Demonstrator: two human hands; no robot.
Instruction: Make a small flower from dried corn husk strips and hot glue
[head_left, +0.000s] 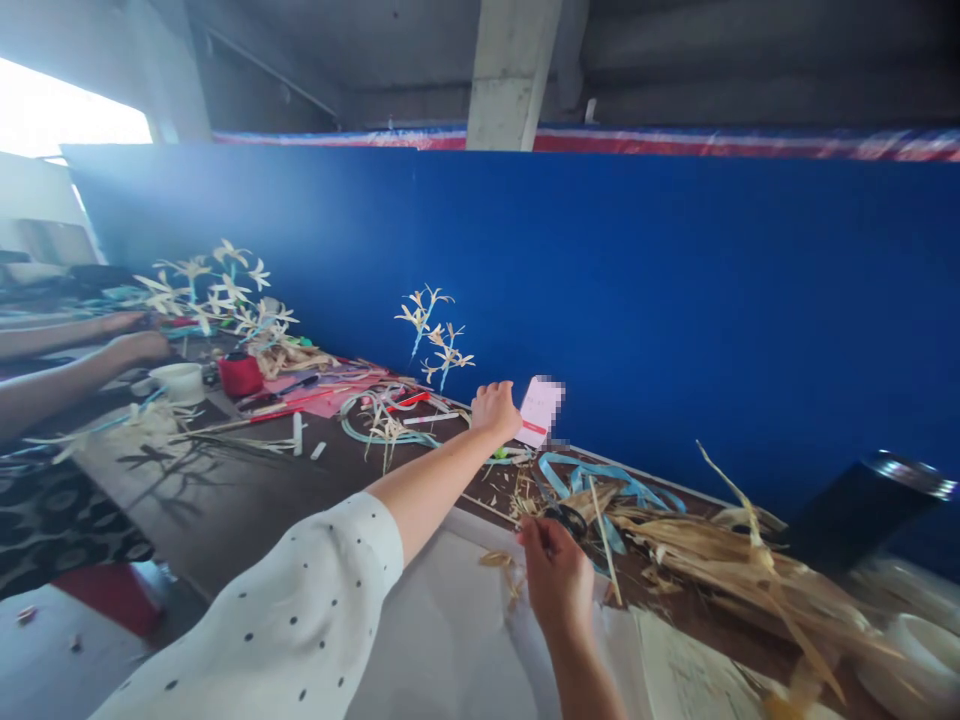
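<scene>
My left hand [495, 410] is stretched out toward the blue partition, its fingers bent at the left edge of a phone [537, 412] with a pale screen. The phone leans at the foot of the partition, and part of it is blurred out. My right hand [556, 572] is closed in a pinch above the near edge of the table, and what lies between its fingertips is too small to make out. Beside it are black-handled scissors [570, 520], and dry husk scraps [504, 562] lie on pale paper [442, 600].
Dry corn husks [697, 550], blue ribbon [600, 475] and a dark bottle [862, 505] stand at right. Husk flowers [442, 345] rise by the partition [675, 300]. At left, another person's arms [105, 365] work near a white bowl [180, 382] and red cloth-like item [240, 374].
</scene>
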